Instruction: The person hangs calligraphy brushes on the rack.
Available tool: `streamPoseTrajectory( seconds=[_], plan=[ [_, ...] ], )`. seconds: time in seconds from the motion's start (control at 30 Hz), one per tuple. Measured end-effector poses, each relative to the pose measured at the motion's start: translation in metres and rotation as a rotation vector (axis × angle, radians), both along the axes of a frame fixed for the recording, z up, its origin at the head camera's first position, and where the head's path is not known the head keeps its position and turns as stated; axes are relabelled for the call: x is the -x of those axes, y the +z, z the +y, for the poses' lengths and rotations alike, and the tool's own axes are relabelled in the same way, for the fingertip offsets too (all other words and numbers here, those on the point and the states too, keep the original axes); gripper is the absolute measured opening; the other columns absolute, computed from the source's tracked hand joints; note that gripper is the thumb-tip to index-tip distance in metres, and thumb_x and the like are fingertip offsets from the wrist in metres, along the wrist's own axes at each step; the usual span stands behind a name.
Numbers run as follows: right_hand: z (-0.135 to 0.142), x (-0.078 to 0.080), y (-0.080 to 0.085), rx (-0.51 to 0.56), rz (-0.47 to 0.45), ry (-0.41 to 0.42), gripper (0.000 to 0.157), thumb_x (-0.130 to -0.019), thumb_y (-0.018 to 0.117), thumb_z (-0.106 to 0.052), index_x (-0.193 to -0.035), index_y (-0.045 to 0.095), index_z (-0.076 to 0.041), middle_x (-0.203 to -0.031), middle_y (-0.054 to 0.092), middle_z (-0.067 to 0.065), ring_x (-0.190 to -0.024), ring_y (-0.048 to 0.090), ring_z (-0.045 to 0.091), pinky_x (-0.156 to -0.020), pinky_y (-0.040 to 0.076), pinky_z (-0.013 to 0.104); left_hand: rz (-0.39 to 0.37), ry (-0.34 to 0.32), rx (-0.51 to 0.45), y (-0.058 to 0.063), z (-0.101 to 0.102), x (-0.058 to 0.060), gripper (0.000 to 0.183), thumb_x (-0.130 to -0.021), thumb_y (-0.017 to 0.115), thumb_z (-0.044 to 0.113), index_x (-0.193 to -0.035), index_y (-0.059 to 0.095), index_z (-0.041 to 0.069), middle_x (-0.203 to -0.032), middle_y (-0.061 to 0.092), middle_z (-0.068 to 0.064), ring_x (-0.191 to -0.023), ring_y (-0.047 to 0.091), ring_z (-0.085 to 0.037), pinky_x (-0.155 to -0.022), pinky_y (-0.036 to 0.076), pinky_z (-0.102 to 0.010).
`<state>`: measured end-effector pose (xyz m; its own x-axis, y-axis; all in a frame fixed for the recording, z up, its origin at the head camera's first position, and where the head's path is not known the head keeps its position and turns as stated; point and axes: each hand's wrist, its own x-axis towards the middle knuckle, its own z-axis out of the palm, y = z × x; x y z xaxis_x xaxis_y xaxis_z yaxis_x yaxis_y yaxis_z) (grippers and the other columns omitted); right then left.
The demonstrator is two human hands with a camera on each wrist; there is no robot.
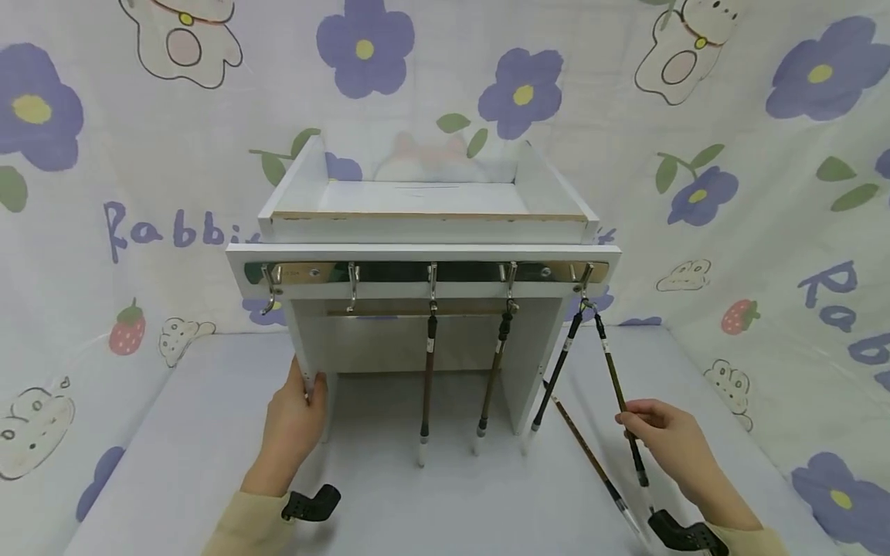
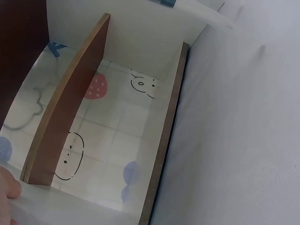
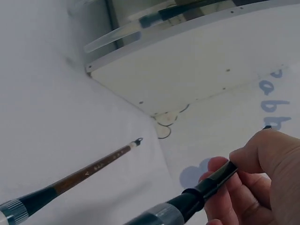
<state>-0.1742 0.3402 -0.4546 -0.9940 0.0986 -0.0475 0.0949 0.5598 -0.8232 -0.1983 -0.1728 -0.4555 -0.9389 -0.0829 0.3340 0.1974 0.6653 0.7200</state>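
A white shelf (image 1: 431, 232) with a row of metal hooks along its front edge stands on the table. My left hand (image 1: 295, 425) grips its left side panel (image 1: 313, 332); only fingertips (image 2: 9, 187) show in the left wrist view. My right hand (image 1: 660, 436) pinches the handle of a calligraphy brush (image 1: 615, 374), which slants down with its loop end at the rightmost hook (image 1: 585, 276). Another calligraphy brush (image 1: 556, 378) hangs from that same hook. Whether the held brush's loop is over the hook, I cannot tell.
Two more brushes hang from the middle hook (image 1: 433, 282) and the fourth hook (image 1: 511, 282). A loose brush (image 1: 591, 455) lies on the white table (image 1: 389, 510), right of the shelf. Behind stands a patterned cloth (image 1: 445, 93).
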Motion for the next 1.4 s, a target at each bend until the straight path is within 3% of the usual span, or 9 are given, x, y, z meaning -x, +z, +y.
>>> streamPoseTrajectory(
  seconds=[0.33,0.53,0.8,1.1,1.4],
  plan=[
    [0.002,-0.013,0.011,0.048,0.093,-0.004,0.05,-0.095,0.058,-0.044,-0.126,0.058,-0.005,-0.111,0.069,-0.004,-0.094,0.063,0.006,-0.075,0.05,0.023,0.015,0.001,0.005,-0.001,0.001,0.0,0.051,-0.103,0.043,0.025,-0.148,0.028,0.005,-0.119,0.058,-0.033,-0.093,0.065,-0.043,-0.067,0.054,-0.052],
    [-0.005,-0.019,0.016,0.155,0.159,-0.005,0.044,-0.094,0.062,-0.038,-0.122,0.059,-0.004,-0.108,0.07,-0.006,-0.092,0.064,0.008,-0.074,0.05,0.022,0.028,0.011,0.003,0.001,0.002,0.0,0.05,-0.103,0.044,0.025,-0.146,0.03,0.004,-0.118,0.059,-0.033,-0.093,0.065,-0.043,-0.068,0.054,-0.054],
    [-0.011,-0.028,0.029,0.356,0.29,0.035,0.036,-0.095,0.063,-0.017,-0.127,0.058,0.0,-0.107,0.071,-0.002,-0.091,0.064,0.01,-0.074,0.05,0.019,0.022,0.02,0.011,0.002,0.002,-0.001,0.047,-0.103,0.044,0.025,-0.142,0.034,0.003,-0.113,0.062,-0.032,-0.09,0.066,-0.043,-0.067,0.054,-0.053],
    [-0.027,-0.033,0.049,0.488,0.438,0.122,0.029,-0.095,0.06,-0.003,-0.122,0.056,0.008,-0.106,0.069,0.007,-0.092,0.064,0.017,-0.074,0.051,0.021,0.051,0.028,0.01,0.003,0.002,0.0,0.044,-0.103,0.044,0.023,-0.139,0.037,0.0,-0.112,0.061,-0.034,-0.09,0.066,-0.045,-0.067,0.054,-0.055],
    [-0.047,-0.044,0.07,0.412,0.548,0.167,0.024,-0.093,0.06,0.005,-0.116,0.059,0.008,-0.103,0.069,0.009,-0.092,0.065,0.017,-0.078,0.052,0.021,0.023,0.025,0.007,0.002,0.004,0.0,0.047,-0.103,0.043,0.025,-0.142,0.034,0.001,-0.119,0.058,-0.034,-0.096,0.064,-0.046,-0.071,0.053,-0.057]
  ],
)
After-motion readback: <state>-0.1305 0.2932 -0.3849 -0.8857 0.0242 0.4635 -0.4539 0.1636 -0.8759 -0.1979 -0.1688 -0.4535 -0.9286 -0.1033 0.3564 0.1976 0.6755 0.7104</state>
